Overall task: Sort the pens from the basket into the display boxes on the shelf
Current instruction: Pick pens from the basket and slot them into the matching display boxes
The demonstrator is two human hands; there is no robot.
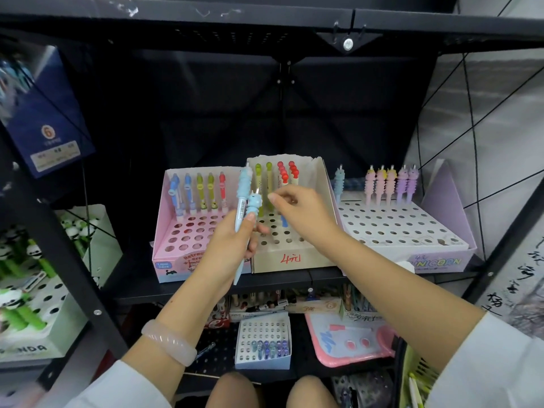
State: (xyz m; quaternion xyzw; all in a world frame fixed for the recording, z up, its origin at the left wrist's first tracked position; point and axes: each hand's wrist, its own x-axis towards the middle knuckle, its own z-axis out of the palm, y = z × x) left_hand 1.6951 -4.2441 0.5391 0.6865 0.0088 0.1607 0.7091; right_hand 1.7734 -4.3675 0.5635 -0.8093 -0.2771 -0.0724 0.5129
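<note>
Three display boxes stand on the shelf: a pink box (170,254), a beige box (290,259) in the middle and a purple unicorn box (435,262) at the right. My left hand (232,245) grips two light blue unicorn pens (242,201) upright in front of the pink and beige boxes. My right hand (300,212) reaches over the beige box, its fingers curled round a blue pen (284,222) whose lower end stands at the holes. The yellow-green basket (419,375) shows at the bottom right, mostly hidden by my right sleeve.
Rows of coloured pens fill the back holes of all three boxes. A green panda pen display (44,304) stands at the left. On the lower shelf lie a small white box with blue pens (263,340) and a pink tray (350,346). Black shelf posts frame both sides.
</note>
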